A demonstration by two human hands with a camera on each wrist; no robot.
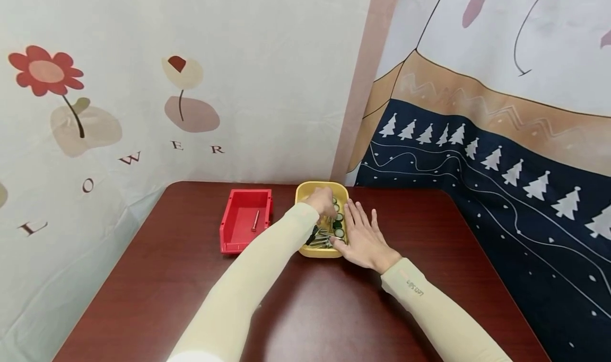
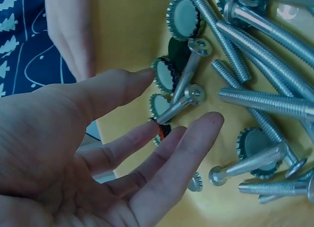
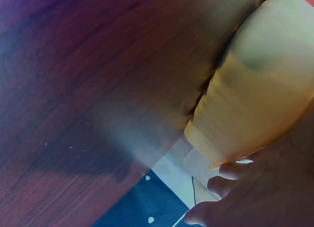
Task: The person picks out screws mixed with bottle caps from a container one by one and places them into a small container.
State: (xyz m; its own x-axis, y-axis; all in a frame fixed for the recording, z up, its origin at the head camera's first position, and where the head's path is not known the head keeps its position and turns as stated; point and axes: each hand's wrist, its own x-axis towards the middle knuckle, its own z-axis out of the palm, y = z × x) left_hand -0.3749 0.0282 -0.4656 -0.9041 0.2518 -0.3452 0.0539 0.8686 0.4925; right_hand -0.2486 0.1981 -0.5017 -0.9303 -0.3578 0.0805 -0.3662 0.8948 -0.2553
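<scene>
Pale flower-printed fabric (image 1: 277, 60) and navy fabric with white trees (image 1: 487, 229) hang behind a dark reddish-brown wooden table (image 1: 305, 314). Near its far edge stands a yellow, round-cornered plastic tray (image 1: 321, 254), holding long silver metal bolts (image 2: 265, 101) mixed with crimped, pale-faced bottle caps (image 2: 184, 16). Left of the tray sits a red, open plastic bin (image 1: 237, 247) with one slim metal bolt (image 1: 255, 221) inside; judging by that, the sorting looks barely begun, most bolts lying in the tray. Of the hands, the left hand (image 1: 322, 201) reaches into the tray, thumb and fingers apart, nothing visibly held; the right hand (image 1: 367, 243) lies flat along the tray's right side, fingers splayed. The left arm hides part of the tray's contents, and the right wrist view is blurred, its hand dark and cut off
</scene>
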